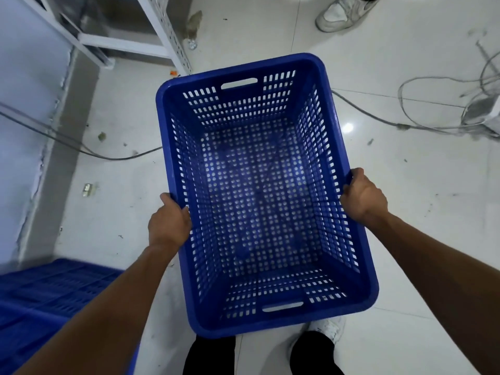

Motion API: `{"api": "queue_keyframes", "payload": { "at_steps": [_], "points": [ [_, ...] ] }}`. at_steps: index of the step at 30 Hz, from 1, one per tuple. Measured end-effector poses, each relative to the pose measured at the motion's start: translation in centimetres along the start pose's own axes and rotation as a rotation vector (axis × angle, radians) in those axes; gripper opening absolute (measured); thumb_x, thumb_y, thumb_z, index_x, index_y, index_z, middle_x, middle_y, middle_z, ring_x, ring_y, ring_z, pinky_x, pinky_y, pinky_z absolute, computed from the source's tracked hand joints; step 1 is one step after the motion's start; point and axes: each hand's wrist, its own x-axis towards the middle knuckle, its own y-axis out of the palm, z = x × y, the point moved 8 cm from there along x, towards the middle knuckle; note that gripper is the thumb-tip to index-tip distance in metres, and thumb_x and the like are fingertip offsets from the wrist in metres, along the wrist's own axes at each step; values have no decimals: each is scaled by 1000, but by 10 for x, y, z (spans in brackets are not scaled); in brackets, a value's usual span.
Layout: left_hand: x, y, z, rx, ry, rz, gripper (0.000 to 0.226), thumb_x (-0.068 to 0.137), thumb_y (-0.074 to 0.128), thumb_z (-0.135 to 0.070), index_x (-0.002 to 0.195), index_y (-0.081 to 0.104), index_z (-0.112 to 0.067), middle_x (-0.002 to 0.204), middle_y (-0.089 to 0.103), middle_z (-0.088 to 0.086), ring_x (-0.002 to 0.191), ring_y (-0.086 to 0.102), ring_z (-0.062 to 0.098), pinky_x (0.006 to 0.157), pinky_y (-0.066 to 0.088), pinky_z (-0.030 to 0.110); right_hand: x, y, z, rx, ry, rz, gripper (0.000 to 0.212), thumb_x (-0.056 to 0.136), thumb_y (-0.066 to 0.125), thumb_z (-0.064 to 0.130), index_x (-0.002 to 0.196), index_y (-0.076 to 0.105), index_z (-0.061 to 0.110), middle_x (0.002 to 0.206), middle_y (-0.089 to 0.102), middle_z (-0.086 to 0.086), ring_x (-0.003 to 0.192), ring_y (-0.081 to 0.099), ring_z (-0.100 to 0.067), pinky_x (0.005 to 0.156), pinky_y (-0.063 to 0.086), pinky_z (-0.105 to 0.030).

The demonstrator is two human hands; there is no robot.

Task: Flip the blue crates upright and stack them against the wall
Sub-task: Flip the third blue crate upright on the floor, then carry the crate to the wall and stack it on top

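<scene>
A blue perforated crate (259,190) is upright with its open top facing me, held above the white tiled floor in front of my legs. My left hand (169,226) grips its left long rim, and my right hand (362,196) grips its right long rim. The crate is empty, with a handle slot at each short end. A second blue crate (54,290) lies at the lower left beside the wall, its ribbed surface showing; my left forearm covers part of it.
The wall (24,104) and its grey skirting run along the left. A white metal shelf frame (167,31) stands at the top left. Grey cables (405,125) trail across the floor at right and left. Another person's white shoe (343,12) is at the top.
</scene>
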Motion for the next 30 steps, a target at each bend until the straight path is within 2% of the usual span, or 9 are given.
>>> {"api": "queue_keyframes", "payload": {
  "at_steps": [3,7,12,16,20,24,27,30],
  "points": [
    [1,-3,-1,15,9,17,33,96,56,-32,111,36,-9,92,61,9,59,47,15,54,38,32,1,-1,-5,9,23,12,28,93,48,21,119,41,11,110,62,-14,77,51,-28,69,42,-37],
    [-6,-5,-5,2,48,12,33,96,57,-30,111,38,-8,82,51,-1,55,41,5,46,30,23,-9,-6,-15,4,53,24,26,92,48,23,115,41,12,110,62,-14,79,53,-29,70,43,-38],
    [-19,-12,-19,-6,62,52,33,96,57,-30,114,40,-8,86,53,0,63,51,14,55,43,29,-29,-22,-34,-43,67,14,23,92,50,24,110,41,13,105,64,-13,74,52,-28,66,41,-35],
    [-34,-27,-36,27,91,57,27,97,56,-29,105,36,-11,79,51,-1,55,44,8,47,35,26,-50,-46,-48,-33,111,17,20,92,50,26,106,40,15,105,65,-12,75,52,-27,67,41,-35],
    [-63,-62,-56,73,138,9,27,96,55,-30,102,36,-12,75,55,2,58,52,21,54,42,31,-88,-86,-62,35,143,9,29,95,47,26,120,46,11,113,65,-15,80,53,-28,71,42,-35],
    [-105,-111,-67,42,131,-36,27,95,55,-30,98,30,-17,68,50,-3,51,46,13,52,38,30,-133,-138,-65,152,100,-50,29,99,44,27,124,48,12,113,67,-16,94,62,-35,78,45,-38],
    [-145,-159,-74,20,115,-81,27,96,54,-31,97,31,-16,68,54,1,53,48,17,54,40,31,-168,-184,-59,196,53,-87,24,100,43,27,120,50,14,105,68,-12,82,58,-29,72,45,-36],
    [-184,-198,-78,-6,88,-132,27,97,52,-35,96,34,-14,69,55,6,56,49,24,56,40,34,-193,-223,-49,187,5,-91,23,100,43,27,118,49,14,101,67,-8,81,60,-28,69,45,-34]
  ]
}}
